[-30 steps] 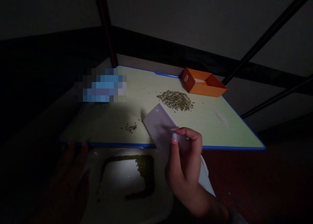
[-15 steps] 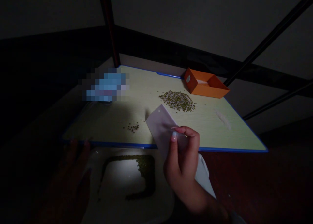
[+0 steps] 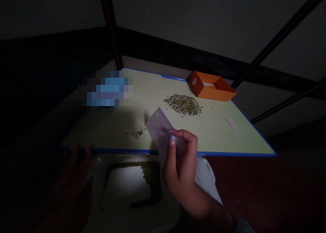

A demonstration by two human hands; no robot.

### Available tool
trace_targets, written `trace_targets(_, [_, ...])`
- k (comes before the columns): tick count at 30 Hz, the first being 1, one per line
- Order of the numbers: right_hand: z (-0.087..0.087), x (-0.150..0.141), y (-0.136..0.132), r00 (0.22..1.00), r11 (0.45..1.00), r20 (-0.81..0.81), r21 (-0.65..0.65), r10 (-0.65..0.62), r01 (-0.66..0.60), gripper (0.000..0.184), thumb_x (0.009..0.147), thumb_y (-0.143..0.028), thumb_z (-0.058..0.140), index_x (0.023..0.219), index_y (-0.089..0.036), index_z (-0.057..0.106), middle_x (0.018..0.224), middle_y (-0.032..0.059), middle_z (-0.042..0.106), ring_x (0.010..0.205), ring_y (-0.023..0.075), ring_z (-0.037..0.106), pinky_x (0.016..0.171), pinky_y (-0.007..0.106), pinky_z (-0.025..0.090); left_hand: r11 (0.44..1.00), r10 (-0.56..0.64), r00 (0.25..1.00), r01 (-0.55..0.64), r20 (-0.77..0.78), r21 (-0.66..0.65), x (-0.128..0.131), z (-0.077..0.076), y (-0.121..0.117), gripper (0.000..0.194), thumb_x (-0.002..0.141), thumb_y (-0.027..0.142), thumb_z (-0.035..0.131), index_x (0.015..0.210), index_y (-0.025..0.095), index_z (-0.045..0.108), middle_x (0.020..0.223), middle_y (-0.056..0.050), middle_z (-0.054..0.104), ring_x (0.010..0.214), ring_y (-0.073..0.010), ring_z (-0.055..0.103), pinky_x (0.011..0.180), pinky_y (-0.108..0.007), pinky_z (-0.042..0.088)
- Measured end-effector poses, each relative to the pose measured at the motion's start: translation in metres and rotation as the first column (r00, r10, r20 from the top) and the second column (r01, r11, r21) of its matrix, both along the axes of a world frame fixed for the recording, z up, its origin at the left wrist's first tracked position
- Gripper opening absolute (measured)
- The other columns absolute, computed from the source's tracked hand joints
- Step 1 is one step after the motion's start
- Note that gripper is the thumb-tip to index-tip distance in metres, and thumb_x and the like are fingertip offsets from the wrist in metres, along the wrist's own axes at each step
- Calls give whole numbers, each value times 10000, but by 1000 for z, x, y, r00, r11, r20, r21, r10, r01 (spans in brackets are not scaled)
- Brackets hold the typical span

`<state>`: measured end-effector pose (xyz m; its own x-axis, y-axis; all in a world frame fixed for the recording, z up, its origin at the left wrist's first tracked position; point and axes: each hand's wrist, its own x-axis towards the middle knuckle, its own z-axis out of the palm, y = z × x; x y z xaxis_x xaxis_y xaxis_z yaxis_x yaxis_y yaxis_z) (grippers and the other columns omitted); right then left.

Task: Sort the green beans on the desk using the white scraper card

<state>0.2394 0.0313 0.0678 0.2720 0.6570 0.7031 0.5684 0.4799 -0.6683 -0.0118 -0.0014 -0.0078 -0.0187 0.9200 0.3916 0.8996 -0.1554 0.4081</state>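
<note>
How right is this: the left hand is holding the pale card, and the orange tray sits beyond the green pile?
One slip: the head view shows the right hand, not the left hand, holding the pale card. The orange tray does sit beyond the green pile.

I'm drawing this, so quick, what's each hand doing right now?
Left hand: by the tray, too dark to tell if open or closed.
Right hand: closed, holding the card.

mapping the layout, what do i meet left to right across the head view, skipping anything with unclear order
left hand → small scatter of dark bits → larger greenish pile → pale streak
</note>
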Motion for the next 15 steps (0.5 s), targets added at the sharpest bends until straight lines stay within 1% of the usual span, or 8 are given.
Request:
trace_targets(3, [1,-1,2,1000,1000,30,18,-8,7,330,938,-55,468,1206,-244,502,997,32,666,834,174,686,735,305,527,999,-15,1000,16,-13,40,-3,-1,1,684,949,368,413,1571,474,149,1775,98,120,1622,-293,220,1350,-649,237])
trace_targets(6, [3,0,3,996,999,83,6,-37,37,350,916,-48,458,1208,-239,494,970,38,666,749,176,669,664,307,508,1000,-24,1000,25,-20,15,-7,-3,2,701,945,362,414,1577,463,128,1779,92,87,1627,-306,198,1346,-661,236])
trace_targets(10, [8,6,5,983,994,142,13,-114,113,337,896,-60,448,1181,-235,491,893,19,633,649,172,619,594,304,473,999,-31,999,31,-21,11,-7,-2,5,714,935,370,420,1574,477,120,1779,102,73,1625,-328,195,1340,-679,232])
trace_targets(13, [10,13,6,973,984,152,24,-177,175,322,888,-77,443,1163,-236,499,899,26,627,665,178,625,605,313,487,997,-58,998,58,-10,49,-6,0,6,709,927,382,420,1567,496,138,1775,129,84,1624,-325,203,1351,-669,205])
trace_targets(15, [9,20,7,965,978,157,34,-208,205,313,881,-91,448,1154,-233,507,903,34,627,695,189,639,619,322,503,998,-54,998,55,-12,33,-7,-1,8,722,916,390,417,1569,496,128,1775,139,61,1627,-335,187,1348,-676,207])
